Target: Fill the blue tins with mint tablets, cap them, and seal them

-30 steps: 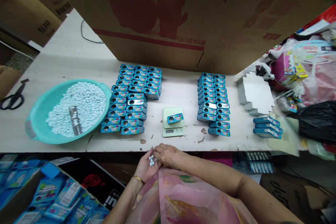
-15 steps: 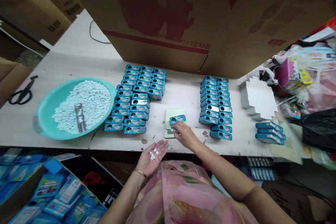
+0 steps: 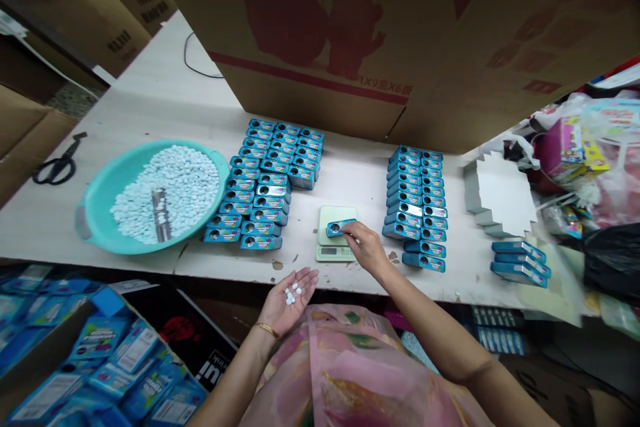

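Observation:
My left hand (image 3: 286, 301) is palm up below the table's front edge, fingers extended, with several small white candies (image 3: 291, 296) resting in the palm. To its upper right, my right hand (image 3: 367, 248) has thumb and fingers pinched together at a small blue tin (image 3: 342, 223) with a round dark hole in its top. Whatever lies between those fingertips is too small to make out. The tin is on a pale green kitchen scale (image 3: 325, 215), whose display shows at the near edge.
A turquoise basin (image 3: 97, 213) of white candies, with a metal scoop (image 3: 161, 215) in it, is at left. Rows of blue tins (image 3: 265, 170) and more tins (image 3: 410, 197) flank the scale. Scissors (image 3: 60, 163), stacked white card (image 3: 500, 193) and a large cardboard box (image 3: 320, 33) surround these.
My right hand has drawn slightly right and up at the tin, uncovering the scale's display. The left hand still supports the candies. The whole view has shifted slightly.

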`<state>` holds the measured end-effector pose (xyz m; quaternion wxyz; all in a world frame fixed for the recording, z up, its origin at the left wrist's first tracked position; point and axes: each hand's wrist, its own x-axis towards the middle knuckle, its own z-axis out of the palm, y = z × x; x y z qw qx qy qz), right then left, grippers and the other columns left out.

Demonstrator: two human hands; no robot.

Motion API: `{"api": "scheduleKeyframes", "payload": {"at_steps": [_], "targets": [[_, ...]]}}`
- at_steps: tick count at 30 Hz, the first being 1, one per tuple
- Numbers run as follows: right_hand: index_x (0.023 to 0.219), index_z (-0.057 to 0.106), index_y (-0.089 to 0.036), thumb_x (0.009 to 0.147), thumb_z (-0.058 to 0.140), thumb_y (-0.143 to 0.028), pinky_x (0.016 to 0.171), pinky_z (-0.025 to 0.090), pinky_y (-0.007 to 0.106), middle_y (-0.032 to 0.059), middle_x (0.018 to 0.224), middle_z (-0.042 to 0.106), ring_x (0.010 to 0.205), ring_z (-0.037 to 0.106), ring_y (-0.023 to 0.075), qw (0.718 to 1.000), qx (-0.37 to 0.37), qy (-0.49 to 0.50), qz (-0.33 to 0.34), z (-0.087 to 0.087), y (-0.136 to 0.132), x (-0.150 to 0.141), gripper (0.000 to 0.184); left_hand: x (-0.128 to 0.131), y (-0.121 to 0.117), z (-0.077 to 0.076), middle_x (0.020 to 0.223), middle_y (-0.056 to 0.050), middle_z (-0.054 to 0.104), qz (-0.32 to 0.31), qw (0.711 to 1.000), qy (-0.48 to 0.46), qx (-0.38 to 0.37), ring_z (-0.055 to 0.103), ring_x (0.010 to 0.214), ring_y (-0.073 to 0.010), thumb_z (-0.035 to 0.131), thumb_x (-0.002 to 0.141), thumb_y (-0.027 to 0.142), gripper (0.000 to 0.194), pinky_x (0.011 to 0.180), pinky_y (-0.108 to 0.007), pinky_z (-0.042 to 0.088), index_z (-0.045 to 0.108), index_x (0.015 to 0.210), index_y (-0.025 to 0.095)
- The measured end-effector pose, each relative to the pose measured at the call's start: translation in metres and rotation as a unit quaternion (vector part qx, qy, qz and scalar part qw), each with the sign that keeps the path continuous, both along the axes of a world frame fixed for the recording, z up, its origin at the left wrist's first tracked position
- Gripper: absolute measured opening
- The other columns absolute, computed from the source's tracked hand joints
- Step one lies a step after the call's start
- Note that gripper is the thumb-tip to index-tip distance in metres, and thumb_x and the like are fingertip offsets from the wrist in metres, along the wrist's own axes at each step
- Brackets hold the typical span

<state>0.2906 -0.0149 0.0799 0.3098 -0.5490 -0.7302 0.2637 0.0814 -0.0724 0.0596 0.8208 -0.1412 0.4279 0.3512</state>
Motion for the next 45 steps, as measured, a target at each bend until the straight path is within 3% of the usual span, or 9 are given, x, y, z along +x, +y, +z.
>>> {"api": "scheduleKeyframes", "payload": {"at_steps": [4,9,14,19,22,32,40,45], "targets": [[0.085,0.058,-0.02,0.079,0.041,-0.018,0.07,0.045,0.027,0.0037,0.085,0.059,0.079,0.054,0.0137,0.995,-0.004,0.026,-0.092,-0.006,-0.016,0.023,0.018,-0.011,-0.006,-0.009,0.063,-0.008,0.06,0.018,0.999,0.04,-0.023,0.056,0.054,-0.0105,0.042,0.077,0.013,0.017,0.043,-0.018,0.043,0.058,0.073,0.008],[0.085,0.057,-0.018,0.077,0.043,-0.021,0.062,0.046,0.026,0.0037,0.082,0.057,0.069,0.054,0.0125,0.985,-0.024,0.025,-0.167,-0.015,-0.019,0.049,0.016,-0.027,-0.013,-0.024,0.063,-0.007,0.058,0.022,0.991,0.122,-0.05,0.054,0.052,-0.0096,0.044,0.075,0.01,0.014,0.04,-0.018,0.042,0.056,0.069,0.008],[0.103,0.051,-0.02,0.075,0.048,-0.021,0.065,0.047,0.026,0.0051,0.098,0.052,0.078,0.053,0.0128,0.991,-0.054,0.02,-0.122,-0.02,-0.009,0.049,0.028,-0.035,-0.013,-0.029,0.064,-0.007,0.056,0.026,0.989,0.14,-0.047,0.054,0.053,-0.0091,0.045,0.074,0.008,0.012,0.044,-0.018,0.044,0.055,0.069,0.008],[0.119,0.037,-0.023,0.068,0.055,-0.019,0.084,0.04,0.034,0.0064,0.117,0.042,0.105,0.041,0.0184,0.994,-0.064,-0.08,-0.026,-0.022,0.005,0.035,0.054,-0.036,-0.01,-0.027,0.067,-0.008,0.057,0.038,0.99,0.13,-0.034,0.055,0.057,-0.01,0.044,0.075,0.008,0.012,0.047,-0.019,0.047,0.055,0.071,0.008],[0.121,0.034,-0.023,0.067,0.056,-0.019,0.086,0.037,0.036,0.0064,0.119,0.039,0.108,0.037,0.0198,0.991,-0.071,-0.113,0.004,-0.021,0.011,0.028,0.059,-0.04,-0.009,-0.026,0.068,-0.008,0.057,0.042,0.99,0.129,-0.039,0.055,0.057,-0.0101,0.043,0.075,0.008,0.013,0.048,-0.019,0.047,0.055,0.072,0.008],[0.095,0.057,-0.021,0.078,0.049,-0.025,0.08,0.038,0.037,0.0072,0.1,0.05,0.094,0.044,0.0204,0.987,-0.007,-0.158,0.02,-0.01,0.022,0.008,0.019,-0.06,-0.009,-0.031,0.069,-0.007,0.058,0.062,0.988,0.125,-0.06,0.056,0.057,-0.0098,0.044,0.074,0.007,0.012,0.048,-0.019,0.047,0.056,0.074,0.009],[0.09,0.061,-0.023,0.079,0.048,-0.025,0.078,0.037,0.036,0.0059,0.099,0.052,0.093,0.044,0.0202,0.98,-0.012,-0.195,0.03,-0.009,0.026,0.008,0.017,-0.058,-0.007,-0.028,0.067,-0.008,0.058,0.057,0.989,0.122,-0.057,0.055,0.056,-0.0095,0.044,0.074,0.007,0.012,0.047,-0.018,0.047,0.056,0.073,0.008],[0.102,0.055,-0.025,0.075,0.053,-0.025,0.079,0.036,0.038,0.007,0.108,0.049,0.098,0.042,0.0221,0.971,-0.025,-0.226,0.067,-0.01,0.023,0.012,0.027,-0.057,-0.009,-0.028,0.067,-0.007,0.058,0.055,0.988,0.132,-0.052,0.055,0.056,-0.0101,0.044,0.073,0.007,0.012,0.046,-0.019,0.047,0.056,0.074,0.009]]}}
